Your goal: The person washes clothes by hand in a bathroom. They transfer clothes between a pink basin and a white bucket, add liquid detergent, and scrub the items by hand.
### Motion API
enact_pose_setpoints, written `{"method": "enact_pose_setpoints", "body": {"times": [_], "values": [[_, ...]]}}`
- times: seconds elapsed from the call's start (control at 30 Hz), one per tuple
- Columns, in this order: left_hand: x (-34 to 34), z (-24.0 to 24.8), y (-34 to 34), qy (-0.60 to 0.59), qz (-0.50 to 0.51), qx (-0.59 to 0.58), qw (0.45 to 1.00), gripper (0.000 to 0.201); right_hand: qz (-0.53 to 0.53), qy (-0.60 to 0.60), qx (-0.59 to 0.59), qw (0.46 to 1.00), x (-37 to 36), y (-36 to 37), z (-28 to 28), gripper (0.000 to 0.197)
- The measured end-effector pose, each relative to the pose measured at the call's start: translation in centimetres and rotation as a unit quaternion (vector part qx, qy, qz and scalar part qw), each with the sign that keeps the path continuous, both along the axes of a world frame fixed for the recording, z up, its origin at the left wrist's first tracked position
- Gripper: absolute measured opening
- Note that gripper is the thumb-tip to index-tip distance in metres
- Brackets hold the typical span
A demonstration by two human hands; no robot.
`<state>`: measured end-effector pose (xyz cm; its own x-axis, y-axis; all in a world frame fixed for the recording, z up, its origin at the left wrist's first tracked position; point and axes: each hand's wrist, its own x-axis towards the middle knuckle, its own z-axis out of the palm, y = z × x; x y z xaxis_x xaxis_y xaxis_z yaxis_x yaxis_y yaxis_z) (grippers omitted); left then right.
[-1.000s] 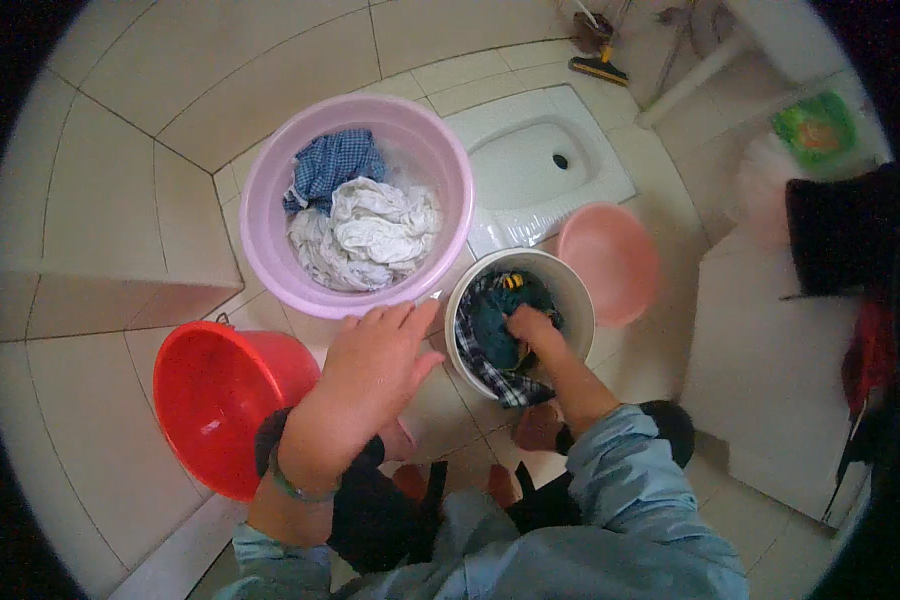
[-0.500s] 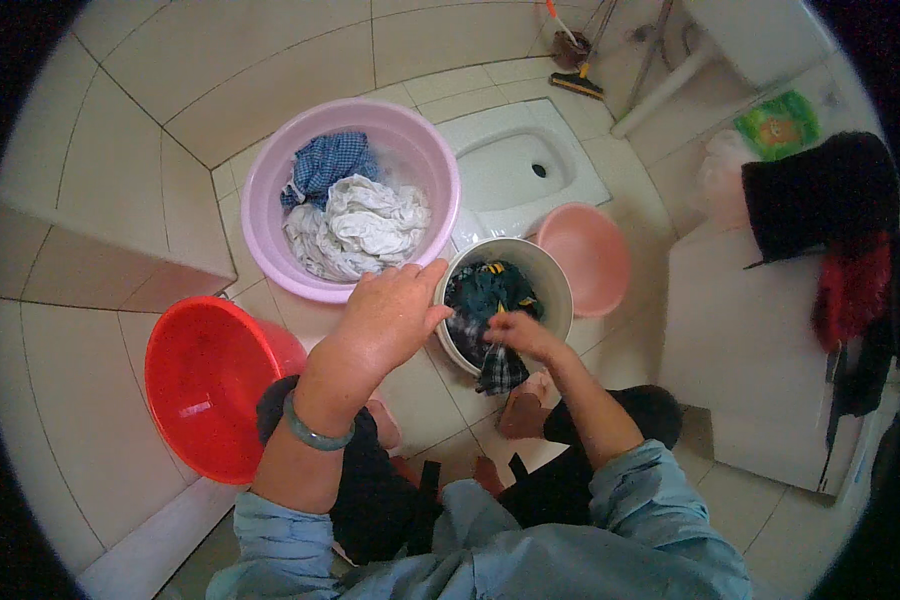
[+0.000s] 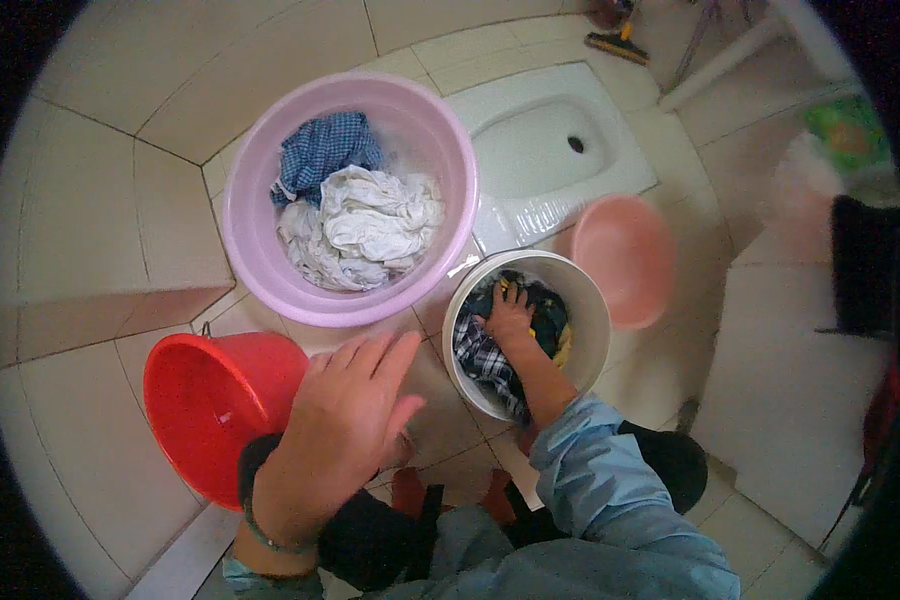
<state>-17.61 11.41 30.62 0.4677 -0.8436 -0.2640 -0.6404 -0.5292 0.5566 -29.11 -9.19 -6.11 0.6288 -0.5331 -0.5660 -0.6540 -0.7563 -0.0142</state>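
Note:
My right hand (image 3: 511, 318) reaches down into a white bucket (image 3: 592, 372) and presses on wet clothes, its fingers spread. Under and beside it lie a black-and-white checked cloth (image 3: 482, 356) and a dark garment (image 3: 547, 318) with yellow parts. My left hand (image 3: 355, 405), a bangle on its wrist, hovers over the floor between the buckets, fingers stretched out and nothing in it. Ahead of it a large pink-purple basin (image 3: 246, 215) holds a white cloth (image 3: 375, 222) and a blue checked cloth (image 3: 328, 150).
A red bucket (image 3: 170, 420) leans tilted by my left knee. Right of the white bucket sits a pink basin (image 3: 625, 265), near a squat toilet (image 3: 530, 130). A white cabinet (image 3: 770, 390) stands at the right, and a broom-like brush (image 3: 620, 45) rests at the back wall.
My left hand has left the white bucket's rim and drawn back toward me. My right hand has gone from the near side deeper into the bucket; the checked cloth hanging over the rim is now inside.

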Motion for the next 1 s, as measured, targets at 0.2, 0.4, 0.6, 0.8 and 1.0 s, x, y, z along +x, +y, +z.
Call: {"method": "enact_pose_setpoints", "body": {"times": [0.2,0.4,0.6,0.8,1.0], "values": [[0.1,-0.5,-1.1,-0.005,-0.015,0.016,1.0,0.049,-0.018,0.062,0.078,0.995,4.0,-1.1,-2.9,0.049],[0.0,-1.7,-1.2,-0.051,-0.031,-0.005,0.998,0.05,-0.215,-0.139,0.171,0.952,1.9,-4.6,0.1,0.047],[-0.9,-2.1,-0.5,-0.076,-0.039,-0.029,0.996,0.048,-0.241,-0.389,0.262,0.85,-3.0,-4.0,7.1,0.036],[-2.5,-2.2,0.5,-0.105,-0.044,-0.07,0.991,0.047,0.032,-0.194,0.299,0.934,-7.7,1.4,15.3,0.029],[-2.2,-1.0,0.9,-0.071,-0.044,-0.032,0.996,0.051,0.004,-0.147,0.041,0.988,-2.8,-1.2,13.0,0.072]]}}
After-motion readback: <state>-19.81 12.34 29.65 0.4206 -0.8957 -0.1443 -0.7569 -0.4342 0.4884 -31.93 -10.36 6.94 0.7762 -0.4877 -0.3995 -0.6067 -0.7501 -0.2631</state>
